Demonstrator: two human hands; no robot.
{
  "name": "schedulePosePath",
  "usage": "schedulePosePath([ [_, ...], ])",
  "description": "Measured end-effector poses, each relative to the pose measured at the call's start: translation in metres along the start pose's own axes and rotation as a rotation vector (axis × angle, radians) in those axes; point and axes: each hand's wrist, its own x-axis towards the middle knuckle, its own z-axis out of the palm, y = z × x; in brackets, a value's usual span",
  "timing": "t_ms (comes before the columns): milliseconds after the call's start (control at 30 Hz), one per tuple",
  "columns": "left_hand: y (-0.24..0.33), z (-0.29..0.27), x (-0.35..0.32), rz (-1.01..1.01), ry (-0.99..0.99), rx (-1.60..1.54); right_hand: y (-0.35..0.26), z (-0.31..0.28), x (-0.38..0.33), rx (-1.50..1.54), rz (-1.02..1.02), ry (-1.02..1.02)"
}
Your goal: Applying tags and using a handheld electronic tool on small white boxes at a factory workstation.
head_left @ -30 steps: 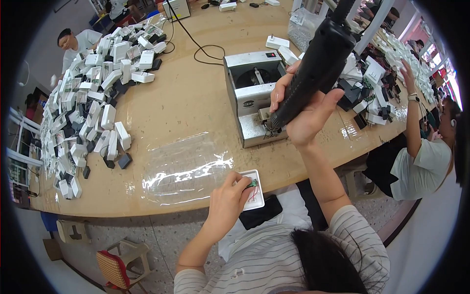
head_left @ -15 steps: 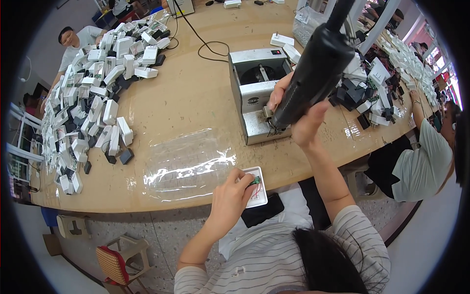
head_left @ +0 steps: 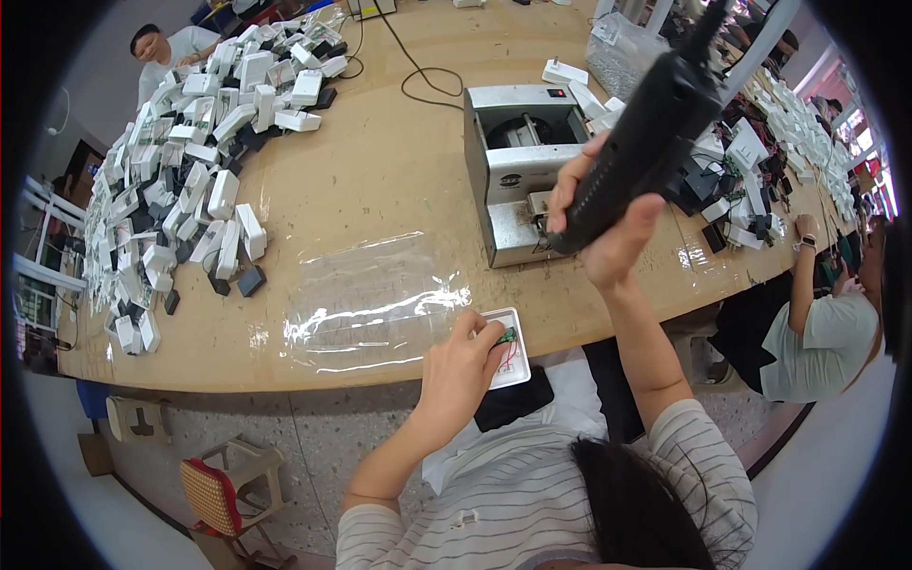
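My right hand (head_left: 613, 228) is wrapped round a black electric screwdriver (head_left: 646, 142), held at a slant with its cord running upward. The driver's lower end is at the front ledge of a metal screw feeder (head_left: 486, 180); the exact tip is hard to make out. Near the table's front edge, the fingers of my left hand (head_left: 456, 375) are closed on a small green circuit board (head_left: 508, 336). Thin red wires run from the board inside an open white plastic housing (head_left: 519, 372). My fingers hide part of the board and the housing's left side.
A big heap of white housings and black blocks (head_left: 195, 171) covers the table's left. More parts (head_left: 736, 180) lie at right, by a clear bag (head_left: 622, 57). Clear film (head_left: 370, 294) covers the table before me. A person (head_left: 826, 323) sits at right, another (head_left: 176, 47) far left.
The whole view has shifted, so the table appears farther right and slightly higher. Both my hands keep their holds, and the screwdriver stays at the feeder. The person at right has moved their arms.
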Motion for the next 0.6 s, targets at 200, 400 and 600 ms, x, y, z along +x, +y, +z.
schedulePosePath([
  [200, -0.002, -0.002, 0.000, 0.005, 0.002, -0.026, -0.021, 0.004, -0.048, 0.079, 0.059, -0.267],
  [400, 0.001, -0.002, 0.001, -0.005, -0.005, 0.002, -0.005, 0.012, -0.078, 0.070, 0.112, -0.308],
  [600, 0.000, 0.001, 0.000, -0.010, 0.009, 0.021, 0.005, 0.010, -0.084, 0.098, 0.164, -0.298],
])
